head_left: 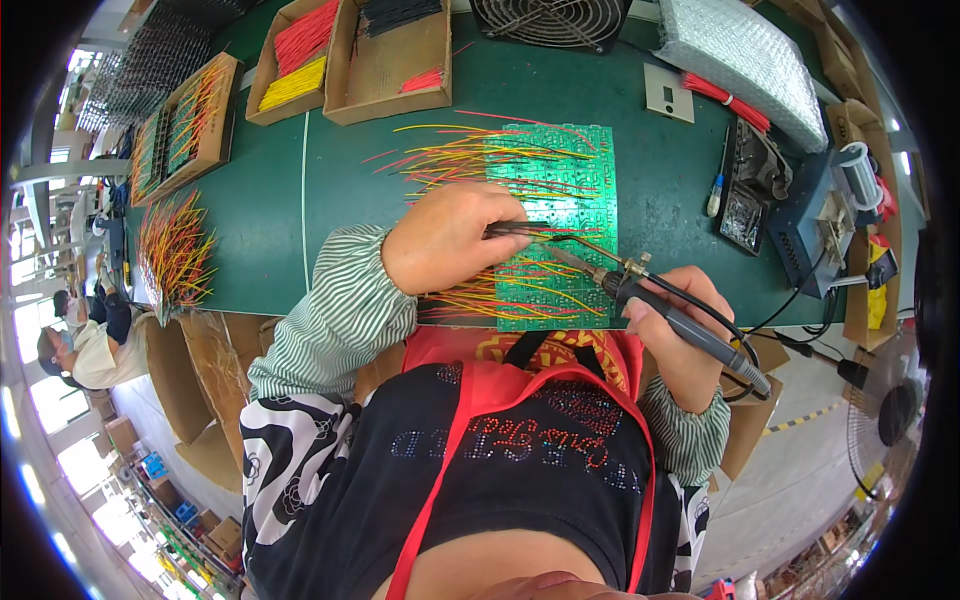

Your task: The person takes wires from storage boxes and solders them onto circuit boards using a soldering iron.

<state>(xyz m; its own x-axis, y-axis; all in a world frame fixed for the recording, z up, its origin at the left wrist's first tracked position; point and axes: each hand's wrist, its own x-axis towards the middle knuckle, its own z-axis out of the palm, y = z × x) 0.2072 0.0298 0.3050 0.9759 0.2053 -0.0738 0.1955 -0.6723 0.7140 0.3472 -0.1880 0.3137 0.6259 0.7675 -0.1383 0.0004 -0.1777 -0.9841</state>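
Note:
A green panel of circuit boards (560,310) lies on the bench with rows of red and yellow wires (450,160) across it, their loose ends trailing off its left side. My left hand (450,238) is closed over the panel's left part, pinching thin dark strands (512,229); whether they are wires or tweezers I cannot tell. My right hand (690,300) grips a grey soldering iron (690,330) with a thin feed tube clamped to it. The iron's tip is at the panel, just right of my left fingertips.
Cardboard boxes of cut wires (390,70) stand at the back left, near a wooden rack (185,130). A wire bundle (176,250) lies at the left. To the right are a blue soldering station (805,215), a solder spool (858,170), a black tray (750,200) and bubble-wrapped goods (745,60).

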